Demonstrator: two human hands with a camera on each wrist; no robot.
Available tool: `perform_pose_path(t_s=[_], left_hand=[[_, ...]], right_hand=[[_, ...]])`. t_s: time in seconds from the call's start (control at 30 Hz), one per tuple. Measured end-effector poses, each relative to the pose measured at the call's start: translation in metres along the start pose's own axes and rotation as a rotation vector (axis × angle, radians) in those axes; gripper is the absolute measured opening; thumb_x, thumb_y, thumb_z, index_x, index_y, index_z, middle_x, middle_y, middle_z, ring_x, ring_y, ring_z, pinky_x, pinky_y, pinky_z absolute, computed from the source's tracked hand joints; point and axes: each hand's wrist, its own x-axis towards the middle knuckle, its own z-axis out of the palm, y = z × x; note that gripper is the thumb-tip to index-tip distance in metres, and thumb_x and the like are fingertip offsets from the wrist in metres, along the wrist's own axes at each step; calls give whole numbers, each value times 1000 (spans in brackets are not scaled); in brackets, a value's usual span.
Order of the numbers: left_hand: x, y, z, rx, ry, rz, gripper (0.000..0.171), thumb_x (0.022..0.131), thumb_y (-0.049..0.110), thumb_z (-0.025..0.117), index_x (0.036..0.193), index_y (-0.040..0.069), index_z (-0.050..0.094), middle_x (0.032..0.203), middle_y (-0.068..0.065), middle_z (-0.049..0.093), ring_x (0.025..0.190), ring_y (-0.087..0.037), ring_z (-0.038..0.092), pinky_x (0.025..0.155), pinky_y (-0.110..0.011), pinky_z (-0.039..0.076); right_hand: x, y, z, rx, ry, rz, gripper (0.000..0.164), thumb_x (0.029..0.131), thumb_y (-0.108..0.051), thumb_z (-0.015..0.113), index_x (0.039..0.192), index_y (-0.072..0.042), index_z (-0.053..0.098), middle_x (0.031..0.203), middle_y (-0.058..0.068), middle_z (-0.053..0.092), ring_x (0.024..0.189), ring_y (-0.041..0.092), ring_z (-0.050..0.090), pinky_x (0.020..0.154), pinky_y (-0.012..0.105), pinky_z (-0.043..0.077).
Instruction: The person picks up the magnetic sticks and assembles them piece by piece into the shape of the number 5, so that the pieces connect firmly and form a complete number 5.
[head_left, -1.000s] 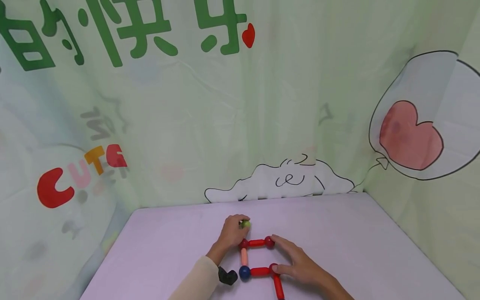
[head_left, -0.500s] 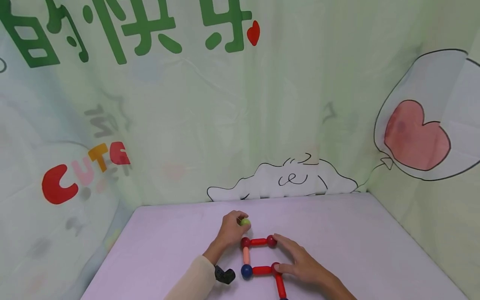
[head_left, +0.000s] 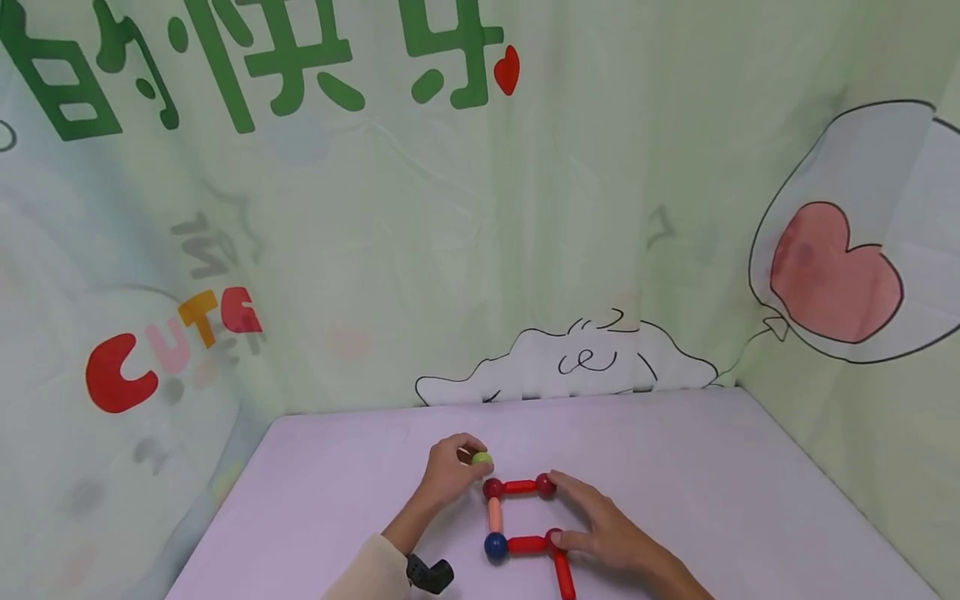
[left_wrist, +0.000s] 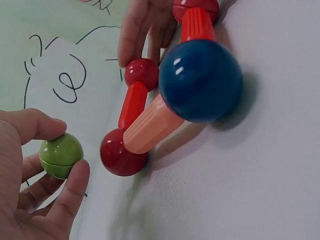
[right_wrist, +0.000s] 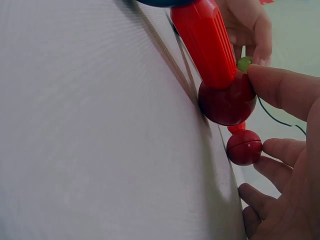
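Observation:
Pinched between my left thumb and fingers is a small green ball (left_wrist: 61, 156); the left hand (head_left: 448, 469) holds it just beyond the far left corner of a ball-and-rod building-toy frame. That corner is a red ball (head_left: 492, 488), joined by a red rod (head_left: 519, 486) to another red ball (head_left: 546, 485). A peach rod (head_left: 495, 515) links it to a blue ball (head_left: 496, 547). My right hand (head_left: 607, 527) spans the frame's right side: its thumb touches the near red ball (right_wrist: 227, 100), while fingertips touch the far red ball (right_wrist: 244, 147).
One red rod (head_left: 565, 574) runs from the near red ball toward the bottom edge. Pale table (head_left: 360, 500) surrounds the frame, backed by a printed curtain (head_left: 390, 250). A black device (head_left: 431, 575) sits at the left wrist.
My left hand, with the green ball, has drawn left and slightly nearer, opening a small gap from the corner red ball. The right hand stays on the two red balls.

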Motion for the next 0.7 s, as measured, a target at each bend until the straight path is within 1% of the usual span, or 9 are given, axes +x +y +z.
perform_pose_path(t_s=[0.13,0.27,0.33,0.43,0.53,0.6,0.7], left_hand=[[-10,1,-4,-37,-1,-6,18,85,20,80,99,16,71,97,0,63,88,-18,60,68,-27,55],[-21,3,-9,-81,-5,-4,17,85,16,80,99,14,70,96,-1,65,88,-18,63,68,-28,56],[-27,4,-11,-111,-10,-7,19,83,11,79,98,11,68,96,-2,66,87,-19,64,68,-27,56],[-38,5,-13,-153,-35,-26,23,82,8,80,100,7,67,97,-3,66,89,-19,64,69,-26,56],[-49,8,-15,-165,-68,-13,26,80,8,81,103,4,69,100,-3,65,90,-21,64,72,-25,55],[-57,10,-16,-158,-92,4,26,80,9,81,104,5,71,101,-2,66,90,-20,63,75,-24,54],[-67,14,-17,-166,-136,16,23,80,10,82,101,8,74,99,-1,67,89,-19,64,76,-24,55]], right_hand=[[0,1,1,-9,-1,-3,86,83,-37,80,155,-13,41,158,13,40,146,43,31,108,73,30],[-1,-1,1,-12,8,3,86,83,-36,81,155,-12,41,158,13,40,146,43,31,108,73,29],[-1,-2,1,-12,12,5,86,83,-36,81,155,-12,41,158,13,40,146,43,32,108,73,29],[-1,-3,1,-12,12,4,86,83,-37,81,155,-13,41,158,13,41,146,42,32,108,72,30],[-1,-2,1,-11,7,-9,85,84,-37,80,155,-13,41,158,13,41,146,43,32,108,72,30],[-1,-2,1,-10,4,-17,85,84,-37,80,156,-13,40,158,13,40,146,42,32,109,72,30],[-1,-2,-1,-8,1,-24,85,85,-38,79,156,-13,40,159,13,40,146,43,32,109,72,30]])
